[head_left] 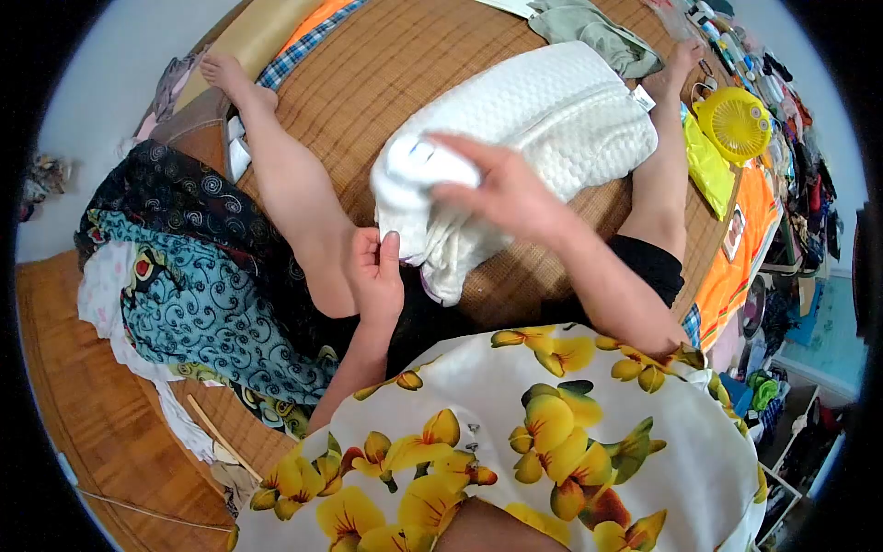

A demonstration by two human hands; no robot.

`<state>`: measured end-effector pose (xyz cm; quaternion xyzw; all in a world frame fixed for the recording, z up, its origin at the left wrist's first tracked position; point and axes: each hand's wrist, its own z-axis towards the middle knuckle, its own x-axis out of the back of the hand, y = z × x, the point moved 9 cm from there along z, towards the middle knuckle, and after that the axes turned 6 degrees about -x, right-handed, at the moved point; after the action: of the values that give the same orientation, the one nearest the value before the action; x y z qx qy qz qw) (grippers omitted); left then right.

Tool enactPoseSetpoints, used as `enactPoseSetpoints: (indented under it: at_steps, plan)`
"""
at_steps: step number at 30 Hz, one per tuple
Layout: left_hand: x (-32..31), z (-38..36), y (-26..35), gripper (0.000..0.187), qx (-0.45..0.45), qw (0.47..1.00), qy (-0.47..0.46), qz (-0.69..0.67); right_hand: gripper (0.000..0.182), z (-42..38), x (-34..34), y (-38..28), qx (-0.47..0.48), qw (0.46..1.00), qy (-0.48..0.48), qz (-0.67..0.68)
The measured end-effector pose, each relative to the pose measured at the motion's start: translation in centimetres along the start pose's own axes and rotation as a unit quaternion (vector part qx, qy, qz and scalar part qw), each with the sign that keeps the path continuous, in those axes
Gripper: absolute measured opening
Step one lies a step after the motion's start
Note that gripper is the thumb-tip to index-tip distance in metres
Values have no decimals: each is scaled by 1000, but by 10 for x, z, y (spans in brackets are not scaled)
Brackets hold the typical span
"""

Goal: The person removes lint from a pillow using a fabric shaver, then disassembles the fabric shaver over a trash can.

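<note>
A white quilted pillow [552,101] lies between my legs, its loose cover bunched at the near end. My right hand [506,189] grips a white rounded handheld device [418,166] that looks like a lint shaver. Its round head is right over the cover's near left part. My left hand [375,281] is closed, thumb and fingers pinching the near edge of the white cover [405,241]. Part of the pillow is hidden behind my right hand.
Beneath the pillow spreads a brown woven mat [340,120]. Patterned dark and teal cloth [202,294] is heaped at left. A yellow fan [733,124] and yellow bag [706,170] lie past my right leg. Greyish-green cloth [593,37] sits at the far end.
</note>
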<state>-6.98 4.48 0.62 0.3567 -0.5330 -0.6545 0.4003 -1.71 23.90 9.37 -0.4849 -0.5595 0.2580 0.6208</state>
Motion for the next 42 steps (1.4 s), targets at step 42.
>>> enactPoseSetpoints:
  at_steps: [42]
  plan:
    - [-3,23,-25,17,-17,995,-14,102,59,103,163,87,-52,932,227,-277]
